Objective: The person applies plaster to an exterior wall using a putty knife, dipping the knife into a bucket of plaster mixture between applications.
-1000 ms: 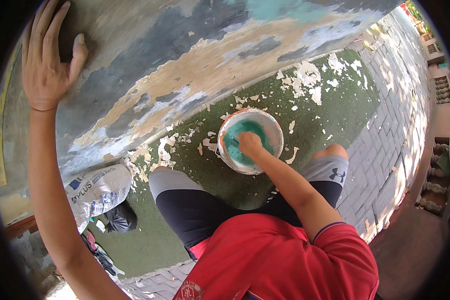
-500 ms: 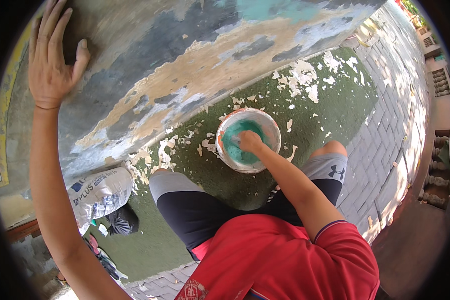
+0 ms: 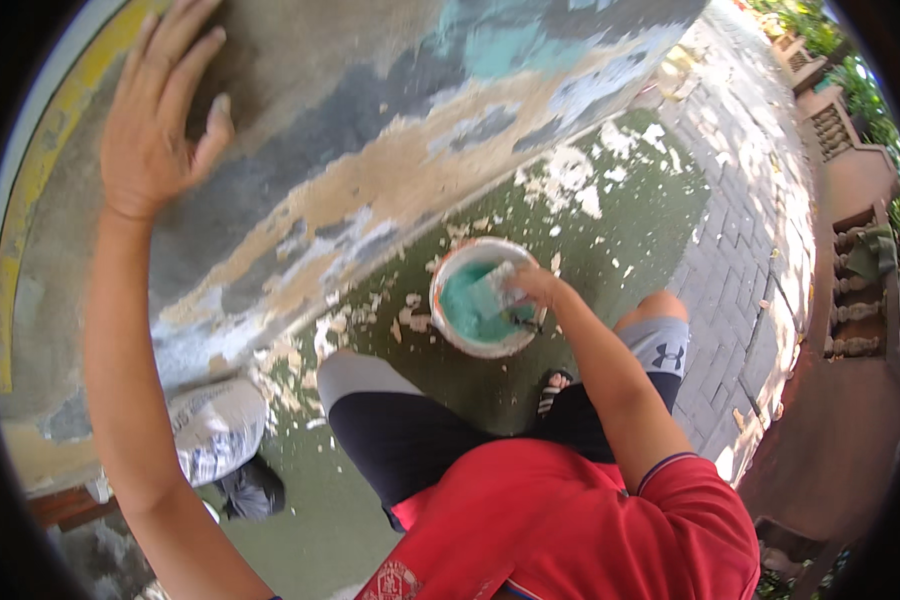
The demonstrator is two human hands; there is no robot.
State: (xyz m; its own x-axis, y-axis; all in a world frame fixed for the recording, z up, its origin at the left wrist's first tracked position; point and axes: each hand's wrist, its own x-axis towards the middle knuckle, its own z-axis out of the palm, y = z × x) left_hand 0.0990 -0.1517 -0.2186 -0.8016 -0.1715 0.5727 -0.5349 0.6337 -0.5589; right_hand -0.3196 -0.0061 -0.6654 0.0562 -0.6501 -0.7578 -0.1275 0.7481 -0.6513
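My left hand [image 3: 160, 130] lies with fingers spread against the worn, patchy wall [image 3: 370, 130] at the upper left and holds nothing. At the white bucket [image 3: 483, 350], between my knees, my right hand [image 3: 538, 287] is closed round a broad, flat putty knife [image 3: 497, 290]. Its pale blade is smeared and tilts over the green paste [image 3: 470, 312] inside the bucket. A dark end of something shows below my fingers, and most of the grip is hidden by my hand.
Peeled paint flakes [image 3: 570, 182] litter the green mat [image 3: 635, 235] along the wall's foot. A white printed sack [image 3: 215, 425] and a black plastic bag [image 3: 252, 488] lie at the lower left. Grey paving [image 3: 725, 230] runs along the right, beside a low balustrade [image 3: 855, 290].
My right hand has risen from the paste toward the bucket's right rim, bringing the putty knife's blade into sight. The view has shifted; my left hand is still on the wall.
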